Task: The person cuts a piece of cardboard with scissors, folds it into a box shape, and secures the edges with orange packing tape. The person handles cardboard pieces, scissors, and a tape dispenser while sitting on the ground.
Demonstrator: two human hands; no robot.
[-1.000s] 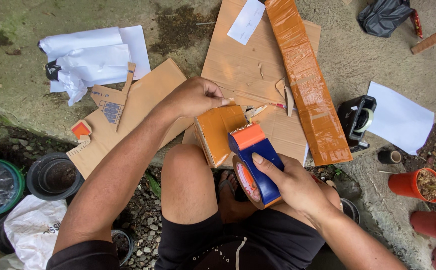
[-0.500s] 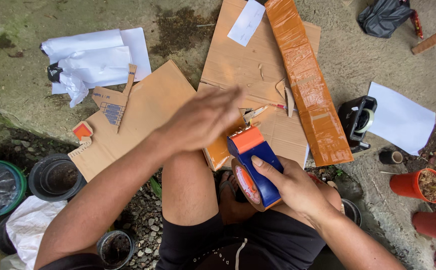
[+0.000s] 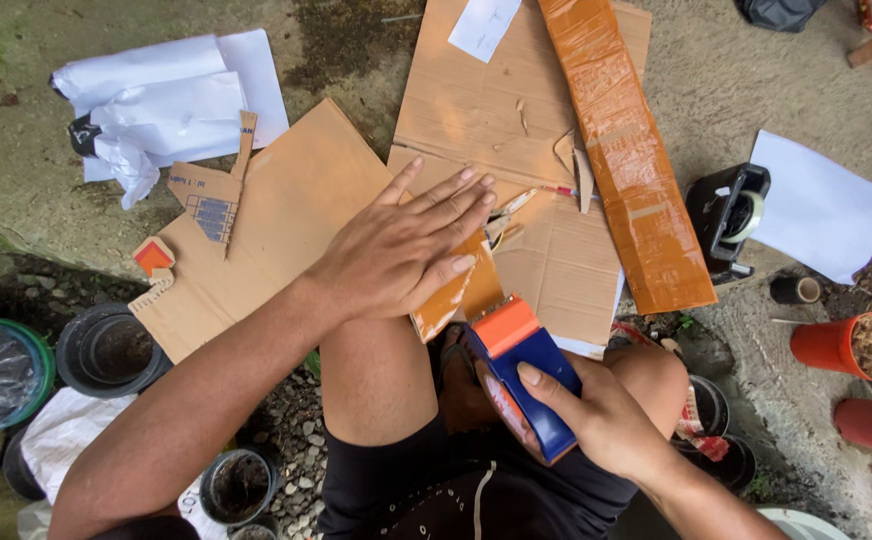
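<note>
Left hand (image 3: 403, 248) flat, open, pressing half-taped cardboard piece (image 3: 456, 295); at five o'clock, right hand (image 3: 596, 420) gripping tape dispenser (image 3: 521, 365); taping unfinished.

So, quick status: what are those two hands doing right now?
Left hand flat, pressing on taped cardboard piece. Right hand gripping blue-and-orange tape dispenser at that piece's edge. Scissors lie just beyond the fingertips; nothing blocking.

Tape dispenser (image 3: 524, 375) right of knee (image 3: 371, 370)

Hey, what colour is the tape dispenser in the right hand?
Blue body with an orange top, on the tape dispenser in the right hand, head view.
</note>
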